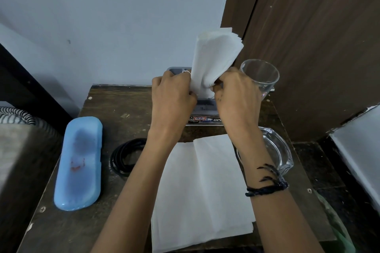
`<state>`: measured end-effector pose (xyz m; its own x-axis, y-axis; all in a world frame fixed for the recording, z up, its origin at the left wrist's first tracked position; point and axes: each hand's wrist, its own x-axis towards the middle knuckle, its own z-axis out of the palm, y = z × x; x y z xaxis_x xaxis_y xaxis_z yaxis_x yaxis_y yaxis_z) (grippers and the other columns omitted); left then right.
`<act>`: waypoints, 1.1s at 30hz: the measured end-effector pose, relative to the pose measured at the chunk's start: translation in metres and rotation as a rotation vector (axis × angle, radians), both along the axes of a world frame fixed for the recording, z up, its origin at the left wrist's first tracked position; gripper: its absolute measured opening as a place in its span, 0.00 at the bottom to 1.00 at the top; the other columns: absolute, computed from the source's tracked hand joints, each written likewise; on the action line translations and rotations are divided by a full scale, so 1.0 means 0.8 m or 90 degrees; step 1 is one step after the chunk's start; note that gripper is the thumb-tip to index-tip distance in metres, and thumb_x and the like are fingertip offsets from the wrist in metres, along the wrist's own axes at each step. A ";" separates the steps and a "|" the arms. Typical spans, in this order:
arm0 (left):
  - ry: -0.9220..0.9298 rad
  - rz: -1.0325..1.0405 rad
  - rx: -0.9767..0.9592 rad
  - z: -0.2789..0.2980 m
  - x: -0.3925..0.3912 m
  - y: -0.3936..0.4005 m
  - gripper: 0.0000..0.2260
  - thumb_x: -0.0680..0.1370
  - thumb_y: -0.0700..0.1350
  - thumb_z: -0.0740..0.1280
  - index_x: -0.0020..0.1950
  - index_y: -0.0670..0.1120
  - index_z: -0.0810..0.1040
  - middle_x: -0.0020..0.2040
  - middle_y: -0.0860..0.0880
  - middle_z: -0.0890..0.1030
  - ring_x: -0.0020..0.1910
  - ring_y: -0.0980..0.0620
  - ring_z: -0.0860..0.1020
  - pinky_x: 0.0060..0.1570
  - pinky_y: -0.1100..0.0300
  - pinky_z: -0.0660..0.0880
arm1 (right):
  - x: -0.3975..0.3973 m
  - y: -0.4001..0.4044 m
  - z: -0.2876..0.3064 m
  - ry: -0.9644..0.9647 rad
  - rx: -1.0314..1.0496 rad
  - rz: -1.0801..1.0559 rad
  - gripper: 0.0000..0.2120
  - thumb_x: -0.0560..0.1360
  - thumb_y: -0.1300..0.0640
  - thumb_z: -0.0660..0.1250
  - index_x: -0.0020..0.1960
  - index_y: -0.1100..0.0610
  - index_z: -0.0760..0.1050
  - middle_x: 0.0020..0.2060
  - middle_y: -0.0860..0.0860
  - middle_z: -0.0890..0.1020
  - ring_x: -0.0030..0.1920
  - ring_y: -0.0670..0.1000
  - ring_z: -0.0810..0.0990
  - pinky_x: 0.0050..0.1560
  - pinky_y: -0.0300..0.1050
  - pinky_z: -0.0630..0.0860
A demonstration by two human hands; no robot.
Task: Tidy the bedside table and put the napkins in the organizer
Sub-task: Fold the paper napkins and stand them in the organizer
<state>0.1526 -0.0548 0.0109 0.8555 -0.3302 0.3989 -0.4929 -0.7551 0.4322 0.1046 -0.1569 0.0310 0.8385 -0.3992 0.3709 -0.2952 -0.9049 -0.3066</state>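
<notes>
A bundle of white napkins stands upright over the grey organizer at the back of the dark wooden bedside table. My left hand grips the bundle's lower left side and my right hand grips its lower right side. The bundle's bottom end is down in the organizer, partly hidden by my fingers. More white napkins lie flat on the table's front, between my forearms.
A clear drinking glass stands just right of the organizer, a glass ashtray lies by my right wrist. A blue oblong case and a coiled black cable lie at left. A brown wooden panel rises at right.
</notes>
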 end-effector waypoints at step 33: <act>0.138 -0.031 -0.251 0.008 0.007 0.007 0.04 0.77 0.45 0.63 0.48 0.45 0.75 0.46 0.51 0.74 0.42 0.49 0.77 0.51 0.50 0.74 | 0.005 -0.012 -0.005 -0.083 0.305 0.029 0.06 0.76 0.59 0.65 0.52 0.58 0.76 0.23 0.46 0.76 0.19 0.39 0.73 0.30 0.30 0.71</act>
<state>0.1582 -0.0496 0.0176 0.9203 -0.2316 0.3152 -0.3903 -0.4901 0.7794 0.1088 -0.1666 0.0274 0.8175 -0.5151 0.2578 -0.1900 -0.6637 -0.7235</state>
